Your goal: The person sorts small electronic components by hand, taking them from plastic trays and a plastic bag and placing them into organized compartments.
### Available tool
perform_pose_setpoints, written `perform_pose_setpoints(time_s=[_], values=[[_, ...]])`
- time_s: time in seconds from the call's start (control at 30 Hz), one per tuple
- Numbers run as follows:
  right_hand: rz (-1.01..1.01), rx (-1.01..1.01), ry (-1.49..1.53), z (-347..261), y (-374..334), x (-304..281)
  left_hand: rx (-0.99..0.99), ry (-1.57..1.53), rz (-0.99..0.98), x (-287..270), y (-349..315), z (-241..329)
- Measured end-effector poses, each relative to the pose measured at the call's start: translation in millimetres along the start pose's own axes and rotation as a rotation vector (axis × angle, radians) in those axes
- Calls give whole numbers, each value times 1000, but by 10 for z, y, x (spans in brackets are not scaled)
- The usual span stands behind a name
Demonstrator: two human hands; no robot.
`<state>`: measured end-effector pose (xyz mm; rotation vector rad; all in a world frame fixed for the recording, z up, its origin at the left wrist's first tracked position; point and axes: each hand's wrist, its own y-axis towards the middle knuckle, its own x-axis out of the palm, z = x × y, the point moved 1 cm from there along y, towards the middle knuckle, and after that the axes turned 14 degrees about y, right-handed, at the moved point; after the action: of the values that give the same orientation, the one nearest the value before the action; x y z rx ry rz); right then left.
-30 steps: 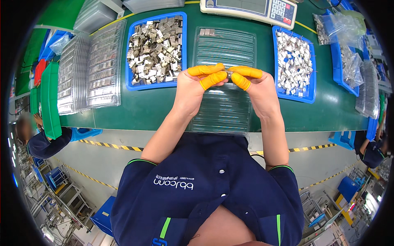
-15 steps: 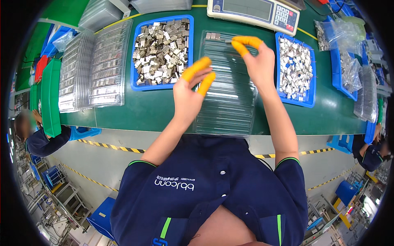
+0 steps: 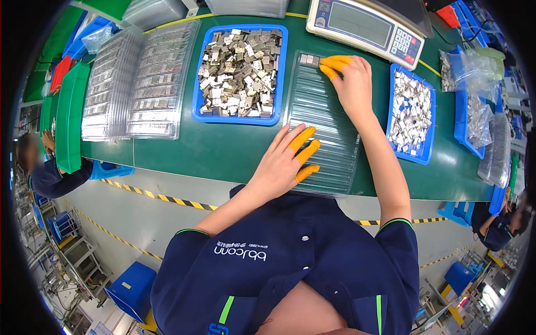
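Note:
A clear plastic tray with narrow crosswise slots lies in front of me. At its far left end, a few small metal connector shells sit in the top slot. My right hand, with yellow finger covers, is closed there, thumb and fingers pinched beside those shells; whatever lies between the fingertips is hidden. My left hand rests over the tray's near left edge. Its fingers are spread, several with yellow covers, and it holds nothing.
Left of the tray stands a blue bin of metal shells; further left are stacked filled trays. On the right is a blue bin of white parts. A scale stands behind. People sit at both sides.
My left hand has come back toward me from beside the metal-shell bin and opened over the tray's near edge. My right hand stays at the far slot. The view has shifted slightly.

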<state>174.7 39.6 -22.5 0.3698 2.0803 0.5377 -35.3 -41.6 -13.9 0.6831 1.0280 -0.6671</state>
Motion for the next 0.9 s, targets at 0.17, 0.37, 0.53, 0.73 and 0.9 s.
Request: perform_pose_setpoints(time_s=[0.17,0.37,0.53,0.73,0.9], values=[[176,74,54,212,-133,-634,-72,-128,104,-123,17,-5],[30,552,-296,547,-737,-1226,-169,183,452,-414,561,-794],[-62,711,-398,634,-876,-1180,-211,408,381,-415,976,-1240],[94,720,-236,580,-895,-1281,1,702,287,-391,1052,-1205],[142,592,-183,668,-988,-1310,54,824,225,-387,1102,-1107]])
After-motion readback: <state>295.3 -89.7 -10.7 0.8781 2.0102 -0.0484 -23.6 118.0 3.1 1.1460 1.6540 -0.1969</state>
